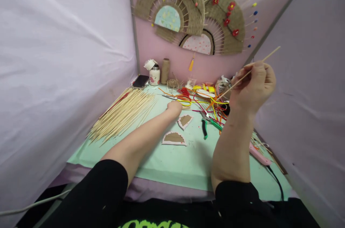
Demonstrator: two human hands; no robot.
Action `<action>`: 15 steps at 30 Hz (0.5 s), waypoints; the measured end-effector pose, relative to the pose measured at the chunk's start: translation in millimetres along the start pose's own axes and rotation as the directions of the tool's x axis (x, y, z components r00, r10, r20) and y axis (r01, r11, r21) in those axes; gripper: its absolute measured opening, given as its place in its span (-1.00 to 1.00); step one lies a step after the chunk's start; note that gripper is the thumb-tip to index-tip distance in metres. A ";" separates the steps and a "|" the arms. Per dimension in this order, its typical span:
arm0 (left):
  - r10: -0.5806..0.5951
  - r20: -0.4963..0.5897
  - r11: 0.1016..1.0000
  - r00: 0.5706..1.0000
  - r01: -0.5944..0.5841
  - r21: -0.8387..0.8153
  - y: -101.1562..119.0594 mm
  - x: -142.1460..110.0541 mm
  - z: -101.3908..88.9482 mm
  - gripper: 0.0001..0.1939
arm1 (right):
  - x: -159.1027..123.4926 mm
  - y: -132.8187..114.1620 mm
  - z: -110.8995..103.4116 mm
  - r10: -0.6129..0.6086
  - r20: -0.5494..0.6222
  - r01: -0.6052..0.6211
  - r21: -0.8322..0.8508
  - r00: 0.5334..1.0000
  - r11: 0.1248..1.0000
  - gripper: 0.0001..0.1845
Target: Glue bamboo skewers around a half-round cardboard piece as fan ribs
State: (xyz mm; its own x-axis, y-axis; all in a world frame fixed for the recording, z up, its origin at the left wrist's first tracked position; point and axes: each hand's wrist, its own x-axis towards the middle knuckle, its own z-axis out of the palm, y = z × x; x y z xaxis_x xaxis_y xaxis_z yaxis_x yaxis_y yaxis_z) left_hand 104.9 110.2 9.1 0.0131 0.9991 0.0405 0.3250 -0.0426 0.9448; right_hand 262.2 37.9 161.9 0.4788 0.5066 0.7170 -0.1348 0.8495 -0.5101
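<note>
My right hand (pixel 254 80) is raised over the right side of the table, its fingers pinching a thin bamboo stick (pixel 271 54). The stick slants, one end up to the right and the other down toward the craft wires. My left hand (pixel 175 108) is low at the table's middle, closed, its fingers turned away, so what it grips is hidden. Right beside it lie scissors (pixel 185 103) with yellow handles and some short stick pieces. Closer to me are two cardboard pieces with pale fabric edges, a half-round one (pixel 174 138) and a wedge-shaped one (pixel 184 121).
Many bamboo sticks (pixel 121 113) are spread at left. Green-handled pliers (pixel 205 127) lie near tangled coloured pipe cleaners (pixel 215 107). A pink glue gun (pixel 259 154) with a black cord sits at right. Fan decorations (pixel 172 5) hang on the back wall above a twine spool (pixel 165 71).
</note>
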 end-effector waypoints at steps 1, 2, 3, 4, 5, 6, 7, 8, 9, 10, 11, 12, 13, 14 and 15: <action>-0.027 0.001 0.997 1.000 0.027 0.069 1.4 -1.5 -3.7 -0.97 | 0.5 0.1 -0.7 0.003 -0.001 -0.003 -0.012 1.000 1.000 -0.78; -0.047 0.003 0.990 0.999 0.046 0.130 3.4 -3.7 -8.1 -0.97 | 0.2 1.0 -0.9 0.018 0.014 -0.017 -0.031 1.000 0.999 -0.77; -0.058 0.007 0.982 0.998 0.056 0.179 6.2 -6.6 -12.8 -0.95 | -1.2 2.9 -0.6 0.046 0.051 -0.044 -0.057 0.998 0.997 -0.76; -0.053 0.013 0.977 0.998 0.050 0.210 9.7 -10.7 -17.6 -0.92 | -3.5 6.0 0.3 0.094 0.116 -0.084 -0.094 0.989 0.992 -0.75; -0.040 0.018 0.975 0.999 0.035 0.219 13.5 -16.1 -22.2 -0.90 | -6.9 10.7 1.8 0.166 0.208 -0.137 -0.145 0.964 0.980 -0.73; -0.022 0.023 0.978 0.999 0.017 0.208 17.4 -23.0 -26.4 -0.87 | -11.5 16.8 3.9 0.258 0.321 -0.198 -0.210 0.911 0.958 -0.71; 0.003 0.034 0.985 0.999 -0.009 0.170 20.9 -31.3 -30.4 -0.81 | -17.0 24.5 6.9 0.357 0.433 -0.250 -0.285 0.827 0.925 -0.69; 0.013 0.042 1.000 0.999 -0.013 -0.012 23.5 -40.7 -33.9 -0.71 | -23.5 33.2 10.7 0.444 0.521 -0.285 -0.359 0.729 0.889 -0.67; 0.034 0.093 0.974 0.995 -0.012 -0.226 24.9 -50.7 -37.0 -0.61 | -30.8 42.4 15.4 0.511 0.579 -0.297 -0.428 0.635 0.854 -0.65; 0.064 0.152 0.916 0.986 0.002 -0.400 25.0 -60.7 -39.8 -0.55 | -38.6 51.7 20.8 0.553 0.606 -0.290 -0.481 0.572 0.827 -0.64; 0.107 0.191 0.860 0.976 0.006 -0.511 23.8 -70.1 -42.4 -0.55 | -46.6 60.5 26.6 0.574 0.613 -0.268 -0.521 0.543 0.810 -0.64; 0.127 0.189 0.827 0.974 0.002 -0.562 21.4 -78.4 -44.7 -0.60 | -54.4 68.5 32.3 0.583 0.616 -0.241 -0.549 0.531 0.800 -0.65; 0.121 0.135 0.817 0.983 -0.021 -0.577 18.1 -85.4 -46.9 -0.67 | -61.7 75.7 37.8 0.582 0.618 -0.223 -0.561 0.529 0.798 -0.65; 0.103 0.059 0.821 0.993 -0.051 -0.568 14.4 -91.2 -48.9 -0.72 | -68.3 82.3 42.5 0.582 0.622 -0.222 -0.560 0.524 0.798 -0.66; 0.097 -0.041 0.830 0.994 -0.104 -0.548 10.6 -95.9 -50.6 -0.75 | -74.1 88.7 46.4 0.583 0.624 -0.241 -0.547 0.521 0.802 -0.65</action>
State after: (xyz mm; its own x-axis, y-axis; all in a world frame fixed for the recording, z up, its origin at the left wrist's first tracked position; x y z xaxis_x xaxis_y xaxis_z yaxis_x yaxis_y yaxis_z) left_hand 59.3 13.8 31.7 0.0056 0.9893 0.1457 -0.2499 -0.1397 0.9581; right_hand 174.4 82.5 85.5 -0.3707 0.8507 0.3726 0.2510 0.4780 -0.8417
